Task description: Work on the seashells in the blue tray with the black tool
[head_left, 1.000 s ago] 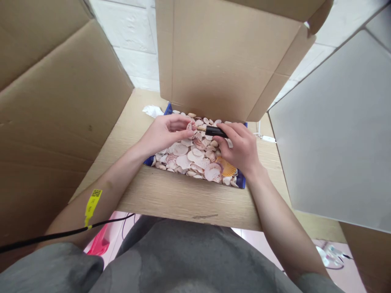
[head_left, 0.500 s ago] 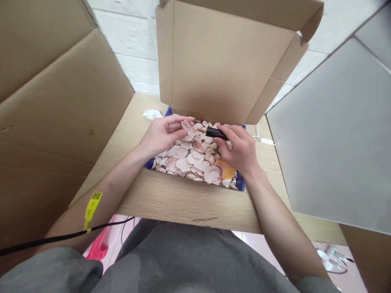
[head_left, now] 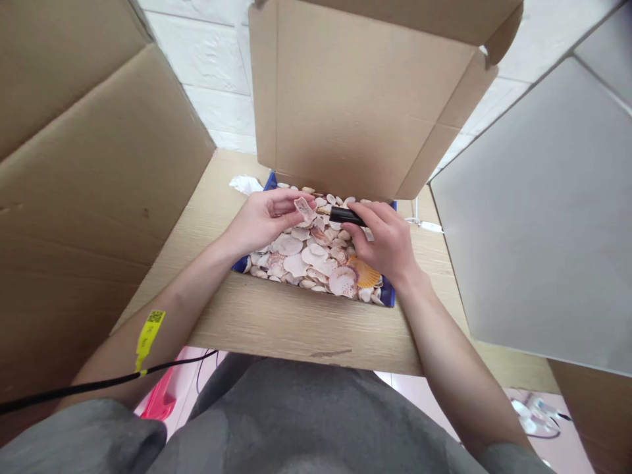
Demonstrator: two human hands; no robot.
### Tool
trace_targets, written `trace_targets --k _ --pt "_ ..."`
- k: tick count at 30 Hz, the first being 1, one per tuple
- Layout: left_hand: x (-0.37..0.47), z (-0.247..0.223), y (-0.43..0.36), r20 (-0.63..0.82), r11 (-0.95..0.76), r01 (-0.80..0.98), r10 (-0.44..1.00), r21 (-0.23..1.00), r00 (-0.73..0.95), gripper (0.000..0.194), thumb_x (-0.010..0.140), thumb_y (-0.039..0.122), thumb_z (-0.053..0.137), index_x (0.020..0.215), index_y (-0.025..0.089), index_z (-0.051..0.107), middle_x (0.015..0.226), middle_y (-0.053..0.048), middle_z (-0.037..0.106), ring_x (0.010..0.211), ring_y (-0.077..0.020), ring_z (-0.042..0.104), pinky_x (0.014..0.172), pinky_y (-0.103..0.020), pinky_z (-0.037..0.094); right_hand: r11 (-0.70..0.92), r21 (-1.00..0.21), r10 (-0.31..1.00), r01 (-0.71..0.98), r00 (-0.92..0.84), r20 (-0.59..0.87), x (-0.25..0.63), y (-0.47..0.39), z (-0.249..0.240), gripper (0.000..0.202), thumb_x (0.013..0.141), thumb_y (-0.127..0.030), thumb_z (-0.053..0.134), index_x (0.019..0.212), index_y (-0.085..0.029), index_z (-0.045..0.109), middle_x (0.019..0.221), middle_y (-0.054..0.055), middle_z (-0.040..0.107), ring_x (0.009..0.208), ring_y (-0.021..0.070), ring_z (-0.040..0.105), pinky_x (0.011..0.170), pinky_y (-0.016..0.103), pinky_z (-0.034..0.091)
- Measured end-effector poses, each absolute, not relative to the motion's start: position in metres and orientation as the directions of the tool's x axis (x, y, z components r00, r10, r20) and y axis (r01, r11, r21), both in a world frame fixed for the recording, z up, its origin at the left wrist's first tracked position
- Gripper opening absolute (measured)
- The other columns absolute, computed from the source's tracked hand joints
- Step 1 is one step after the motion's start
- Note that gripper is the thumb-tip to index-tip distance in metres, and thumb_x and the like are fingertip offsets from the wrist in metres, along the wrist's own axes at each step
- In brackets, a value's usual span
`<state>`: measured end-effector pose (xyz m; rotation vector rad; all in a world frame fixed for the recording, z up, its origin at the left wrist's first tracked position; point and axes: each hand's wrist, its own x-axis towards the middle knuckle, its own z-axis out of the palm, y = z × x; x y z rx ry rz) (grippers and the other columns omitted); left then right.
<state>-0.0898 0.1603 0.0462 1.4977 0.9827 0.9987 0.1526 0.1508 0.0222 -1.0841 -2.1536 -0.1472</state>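
Shell (head_left: 304, 210), whitish-pink, curved, pinched by left hand (head_left: 261, 218); right hand (head_left: 388, 240) grips black cylindrical tool (head_left: 343, 216), gold-tipped.

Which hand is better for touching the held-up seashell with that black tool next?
Probably the right hand: it grips the black-handled tool, whose gold-coloured tip points toward the seashell. The left hand is busy holding that seashell.

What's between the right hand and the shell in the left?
In the head view, a black pen-like tool with a golden tip, held in the right hand, aimed toward the shell.
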Motion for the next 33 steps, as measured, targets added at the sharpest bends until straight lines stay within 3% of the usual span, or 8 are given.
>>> trace_targets --k 16,33 --pt "-0.0907 0.0466 0.1600 0.072 -0.114 0.105 0.936 0.988 0.344 0.037 0.083 0.038 0.070 0.114 0.019 0.071 0.114 -0.009 0.073 0.110 -0.0254 0.066 0.097 -0.038 0.052 0.653 -0.207 0.648 0.729 -0.396 0.650 0.1518 0.1503 0.0231 0.030 0.089 -0.032 0.057 0.116 -0.021 0.062 0.103 0.008 0.070 0.095 0.0212 0.064 0.084 0.038 0.053" --pt "-0.0893 0.0501 0.1604 0.122 -0.183 0.149 0.929 0.972 0.349 0.026 0.086 0.024 0.066 0.111 0.017 0.071 0.117 -0.010 0.071 0.107 -0.0218 0.067 0.094 -0.033 0.052 0.674 -0.190 0.626 0.714 -0.415 0.660 0.1523 0.1506 0.0227 0.030 0.088 -0.030 0.059 0.117 -0.022 0.062 0.102 0.007 0.069 0.095 0.0208 0.063 0.085 0.038 0.051"
